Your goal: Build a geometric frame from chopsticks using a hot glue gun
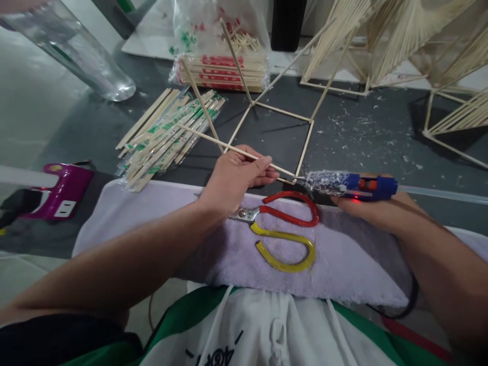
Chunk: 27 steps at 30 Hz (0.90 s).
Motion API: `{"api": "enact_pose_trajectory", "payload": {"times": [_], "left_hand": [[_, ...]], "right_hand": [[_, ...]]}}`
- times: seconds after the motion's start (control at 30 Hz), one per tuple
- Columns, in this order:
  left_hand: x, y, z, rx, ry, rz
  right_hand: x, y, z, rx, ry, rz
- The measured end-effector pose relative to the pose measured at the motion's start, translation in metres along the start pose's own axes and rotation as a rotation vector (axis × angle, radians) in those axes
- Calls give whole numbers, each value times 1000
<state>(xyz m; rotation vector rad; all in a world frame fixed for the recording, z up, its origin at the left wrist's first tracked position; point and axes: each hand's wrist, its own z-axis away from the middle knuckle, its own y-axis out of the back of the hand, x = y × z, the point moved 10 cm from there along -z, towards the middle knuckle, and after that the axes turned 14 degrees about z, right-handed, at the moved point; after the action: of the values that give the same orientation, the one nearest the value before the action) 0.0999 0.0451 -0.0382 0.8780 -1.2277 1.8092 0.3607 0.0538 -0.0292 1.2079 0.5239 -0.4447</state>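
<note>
My left hand (238, 178) is closed in a pinch on a thin bamboo stick (213, 140) that slants up to the left. Its near end meets the near corner of a square frame of sticks (282, 113) lying on the dark table. My right hand (371, 206) grips a blue hot glue gun (353, 186), its glue-crusted nozzle touching that same corner. Scissors with one red and one yellow handle (287, 231) lie on a lilac towel (343, 259) just below both hands.
Loose and wrapped chopsticks (168, 133) are heaped at left, with a bagged bundle (224, 71) behind. Finished stick structures (400, 46) stand at back right. A clear bottle (80, 53) lies at far left, near a purple device (64, 190). Glue flecks litter the table.
</note>
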Motion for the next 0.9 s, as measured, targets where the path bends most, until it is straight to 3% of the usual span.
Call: {"api": "enact_pose_trajectory", "payload": {"times": [0.37,0.53,0.7,0.9], "left_hand": [[-5,-2,-3,-50,32,7],[-4,-3,-2,-52,37,9],[-2,-5,1,-44,58,-9],[0,-6,1,-63,8,-45]], "right_hand": [[9,0,0,-1,-37,106],[1,2,2,2,-78,129],[-5,2,6,-42,-143,128],[3,8,10,-2,-257,120]]}}
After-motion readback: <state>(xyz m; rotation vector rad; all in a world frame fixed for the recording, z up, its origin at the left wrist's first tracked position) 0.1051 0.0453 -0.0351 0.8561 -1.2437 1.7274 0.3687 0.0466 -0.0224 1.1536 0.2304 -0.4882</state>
